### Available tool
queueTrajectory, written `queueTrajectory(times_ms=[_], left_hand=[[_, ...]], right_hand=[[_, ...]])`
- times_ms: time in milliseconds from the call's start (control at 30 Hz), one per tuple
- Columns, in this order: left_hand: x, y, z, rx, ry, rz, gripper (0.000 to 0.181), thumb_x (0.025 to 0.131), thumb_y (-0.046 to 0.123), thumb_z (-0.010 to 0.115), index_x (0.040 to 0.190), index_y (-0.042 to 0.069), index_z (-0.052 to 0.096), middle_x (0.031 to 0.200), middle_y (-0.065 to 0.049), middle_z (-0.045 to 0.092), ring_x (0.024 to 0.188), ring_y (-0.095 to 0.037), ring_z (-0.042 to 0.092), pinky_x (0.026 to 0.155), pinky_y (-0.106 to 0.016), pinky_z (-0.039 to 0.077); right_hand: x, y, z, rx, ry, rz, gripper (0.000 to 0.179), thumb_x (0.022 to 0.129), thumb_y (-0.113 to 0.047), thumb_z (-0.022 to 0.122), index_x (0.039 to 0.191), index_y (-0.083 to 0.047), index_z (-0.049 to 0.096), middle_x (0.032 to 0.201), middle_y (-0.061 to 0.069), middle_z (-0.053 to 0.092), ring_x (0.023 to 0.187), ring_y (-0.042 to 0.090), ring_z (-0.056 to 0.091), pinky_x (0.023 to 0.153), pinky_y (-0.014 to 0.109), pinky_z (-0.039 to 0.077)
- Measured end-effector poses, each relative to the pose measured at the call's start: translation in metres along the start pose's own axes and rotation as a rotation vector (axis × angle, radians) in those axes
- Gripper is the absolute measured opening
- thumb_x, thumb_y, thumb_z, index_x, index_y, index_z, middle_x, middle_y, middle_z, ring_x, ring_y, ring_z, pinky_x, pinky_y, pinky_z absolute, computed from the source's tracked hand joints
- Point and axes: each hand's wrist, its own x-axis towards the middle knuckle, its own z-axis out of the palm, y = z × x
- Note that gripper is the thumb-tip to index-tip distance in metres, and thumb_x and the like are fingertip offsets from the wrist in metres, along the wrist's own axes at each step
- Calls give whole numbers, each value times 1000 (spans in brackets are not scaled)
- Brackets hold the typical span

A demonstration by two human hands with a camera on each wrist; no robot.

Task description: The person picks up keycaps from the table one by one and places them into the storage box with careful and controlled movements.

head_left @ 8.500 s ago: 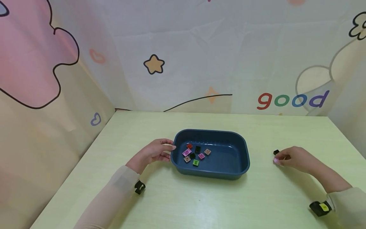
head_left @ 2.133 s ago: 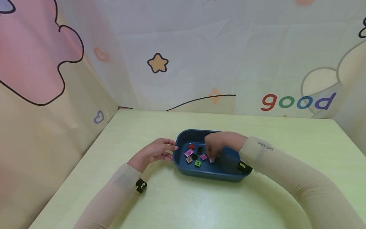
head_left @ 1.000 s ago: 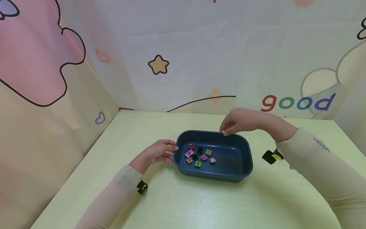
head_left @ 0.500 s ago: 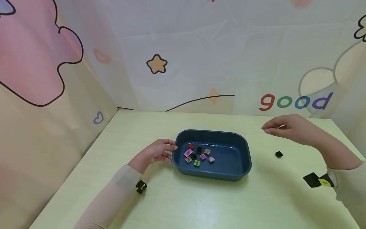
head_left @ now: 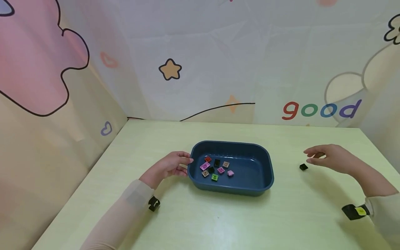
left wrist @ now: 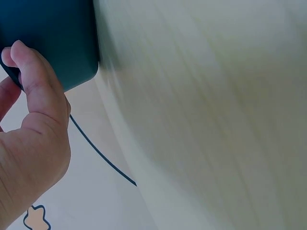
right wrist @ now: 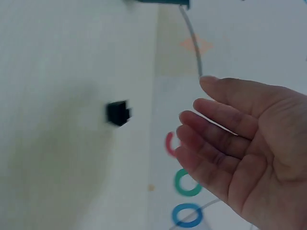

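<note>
A dark blue plastic basin [head_left: 256,173] stands on the table. My left hand [head_left: 170,166] pinches its left rim between thumb and fingers; the left wrist view shows this hand [left wrist: 38,120] at the basin's wall [left wrist: 76,57]. Inside lie several small building blocks, among them a red block [head_left: 207,159], a green block [head_left: 214,177] and a pale pink block [head_left: 230,173]. Off to the basin's right, a black block [head_left: 303,167] sits on the table. Just above and beside it hovers my right hand [head_left: 335,159], fingers relaxed and holding nothing, apart from the block [right wrist: 117,113].
The pale yellow-green table [head_left: 187,222] ends at a printed backdrop cloth [head_left: 212,69] behind and at both sides. A black wrist strap [head_left: 153,203] hangs by the left sleeve, another strap [head_left: 353,211] by the right.
The right hand put the pale pink block into the basin, let go, then lifted over the far rim and moved right and down to the black block. The left hand has stayed on the rim.
</note>
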Motion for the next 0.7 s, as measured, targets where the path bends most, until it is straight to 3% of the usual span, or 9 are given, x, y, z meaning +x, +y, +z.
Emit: queueTrajectory(times_ms=[300,467,700], left_hand=[[-1,0,1,2,0,-2,25,105,16,57,126,3,54,89,-3,63,61,-12,65,60,-20,59],[0,0,1,6,1,-4,24,105,16,57,125,3,54,89,-3,63,61,-12,65,60,-20,59],[-1,0,1,8,7,-8,26,105,17,57,127,3,55,89,-3,63,61,-12,65,60,-20,59]], right_hand=[[8,28,21,3,-72,-15,43,89,-14,77,122,11,65,102,13,74,91,23,67,70,21,53],[11,33,29,47,-105,-5,45,89,-9,75,125,14,62,109,22,72,96,29,67,71,19,53],[17,29,32,40,-94,-20,41,86,0,72,124,12,64,111,24,71,97,33,67,73,18,52]])
